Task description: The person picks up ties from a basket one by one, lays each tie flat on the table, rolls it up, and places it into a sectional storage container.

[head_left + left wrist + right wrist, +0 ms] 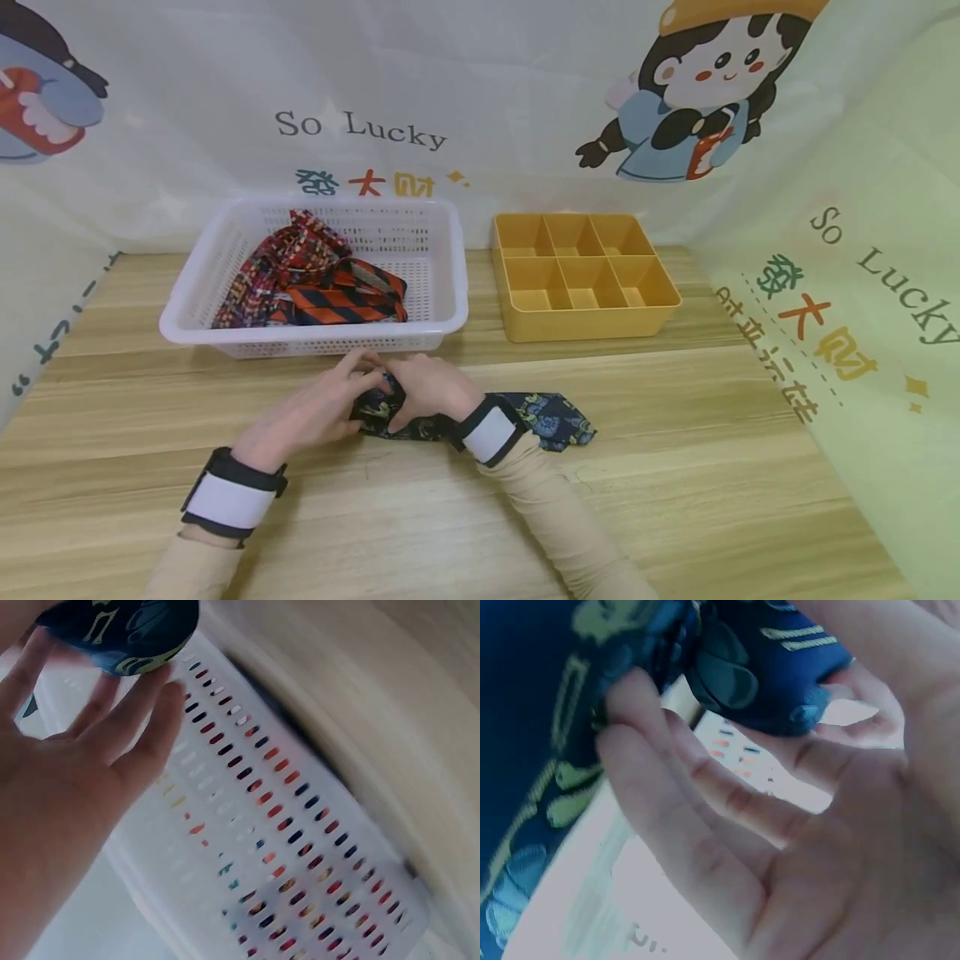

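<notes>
Left hand (318, 412), right hand (433, 388), navy tie (552, 419) gripped between, extending rightward

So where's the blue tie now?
Head view, below centre: the blue tie is held by the left hand and right hand, in front of the white basket.

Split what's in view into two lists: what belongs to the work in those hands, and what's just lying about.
In the work:
blue patterned tie
left hand, holding it
right hand, holding it

Apparently just nearby, not held:
white basket
red checked cloth in it
striped orange tie in it
yellow divided box
printed backdrop
</notes>
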`<action>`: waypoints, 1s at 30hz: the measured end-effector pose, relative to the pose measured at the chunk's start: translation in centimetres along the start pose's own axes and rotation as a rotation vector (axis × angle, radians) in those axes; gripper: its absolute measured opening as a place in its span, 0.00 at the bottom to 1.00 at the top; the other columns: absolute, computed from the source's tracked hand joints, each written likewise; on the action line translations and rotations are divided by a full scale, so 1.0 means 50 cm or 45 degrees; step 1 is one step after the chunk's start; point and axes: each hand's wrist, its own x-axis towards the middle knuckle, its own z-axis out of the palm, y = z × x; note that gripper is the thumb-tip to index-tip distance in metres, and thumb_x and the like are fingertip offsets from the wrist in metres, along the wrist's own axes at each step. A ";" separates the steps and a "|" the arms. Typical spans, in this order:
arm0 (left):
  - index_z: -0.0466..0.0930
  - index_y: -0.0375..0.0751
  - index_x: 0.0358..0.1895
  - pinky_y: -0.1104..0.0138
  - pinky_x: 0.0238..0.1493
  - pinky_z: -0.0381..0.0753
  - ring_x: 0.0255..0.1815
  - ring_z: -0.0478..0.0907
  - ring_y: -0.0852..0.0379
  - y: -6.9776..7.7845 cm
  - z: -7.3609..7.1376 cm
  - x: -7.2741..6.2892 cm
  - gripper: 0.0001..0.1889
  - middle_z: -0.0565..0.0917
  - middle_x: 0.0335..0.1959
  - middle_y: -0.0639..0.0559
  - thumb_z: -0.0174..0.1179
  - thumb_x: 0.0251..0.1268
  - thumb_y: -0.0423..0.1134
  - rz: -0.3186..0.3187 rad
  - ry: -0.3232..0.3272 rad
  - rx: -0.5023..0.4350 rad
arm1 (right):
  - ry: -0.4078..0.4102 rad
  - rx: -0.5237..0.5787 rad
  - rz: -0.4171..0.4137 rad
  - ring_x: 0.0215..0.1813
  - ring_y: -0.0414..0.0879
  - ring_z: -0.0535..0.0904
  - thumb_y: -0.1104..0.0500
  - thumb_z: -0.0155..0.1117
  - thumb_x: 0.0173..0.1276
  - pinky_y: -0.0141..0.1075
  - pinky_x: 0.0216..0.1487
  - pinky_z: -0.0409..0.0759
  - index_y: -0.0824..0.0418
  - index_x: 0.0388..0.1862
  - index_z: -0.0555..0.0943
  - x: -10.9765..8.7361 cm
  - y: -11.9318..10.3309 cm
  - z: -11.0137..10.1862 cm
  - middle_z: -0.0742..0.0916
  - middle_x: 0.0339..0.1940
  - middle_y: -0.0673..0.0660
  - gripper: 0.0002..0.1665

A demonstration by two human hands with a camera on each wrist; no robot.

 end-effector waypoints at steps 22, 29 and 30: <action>0.69 0.42 0.43 0.52 0.45 0.81 0.43 0.78 0.46 -0.008 -0.001 -0.005 0.27 0.72 0.41 0.45 0.73 0.39 0.26 -0.057 -0.067 -0.078 | -0.031 -0.011 0.126 0.60 0.46 0.74 0.43 0.76 0.48 0.35 0.57 0.76 0.57 0.60 0.72 0.001 -0.016 0.013 0.77 0.60 0.55 0.42; 0.77 0.40 0.48 0.50 0.49 0.80 0.48 0.77 0.43 0.000 -0.008 -0.002 0.26 0.74 0.46 0.42 0.73 0.40 0.25 -0.015 -0.082 -0.029 | -0.077 0.006 0.055 0.62 0.47 0.72 0.39 0.71 0.52 0.39 0.58 0.76 0.53 0.68 0.65 -0.001 -0.016 0.013 0.74 0.63 0.56 0.47; 0.78 0.40 0.49 0.50 0.50 0.79 0.49 0.77 0.43 0.001 -0.008 -0.002 0.26 0.74 0.47 0.41 0.73 0.41 0.26 -0.024 -0.088 -0.029 | -0.082 0.017 0.036 0.62 0.46 0.72 0.38 0.71 0.53 0.38 0.58 0.76 0.53 0.68 0.65 0.000 -0.014 0.013 0.74 0.62 0.56 0.47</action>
